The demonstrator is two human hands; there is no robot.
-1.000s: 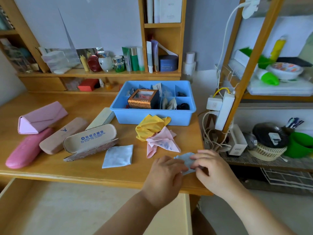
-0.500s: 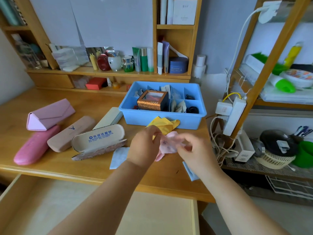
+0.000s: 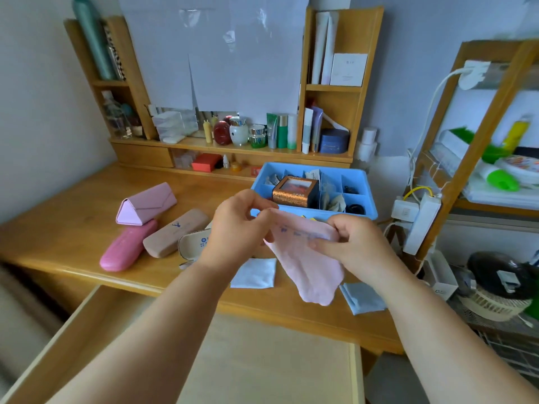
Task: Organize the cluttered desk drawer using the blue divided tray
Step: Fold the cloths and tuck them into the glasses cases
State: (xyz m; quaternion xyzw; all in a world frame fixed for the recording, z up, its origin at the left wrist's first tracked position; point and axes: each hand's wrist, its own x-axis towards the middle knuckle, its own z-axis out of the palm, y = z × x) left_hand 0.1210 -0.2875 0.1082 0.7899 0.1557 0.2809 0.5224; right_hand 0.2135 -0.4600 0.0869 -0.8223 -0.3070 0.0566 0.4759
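From the head view, my left hand (image 3: 237,225) and right hand (image 3: 348,243) each pinch the top edge of the pink cleaning cloth (image 3: 306,263), so it hangs flat for folding, I think. The blue divided tray (image 3: 361,211) sits behind, near the desk's (image 3: 73,217) right edge.

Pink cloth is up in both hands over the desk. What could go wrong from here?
1. The pink cloth hangs loose from the left hand and right hand; its tail may drag across the white cloth lying under it.
2. The folded blue cloth lies at the desk's front edge, where the right forearm might knock it off.
3. The blue tray looks mostly occupied, so the cloth may not fit.
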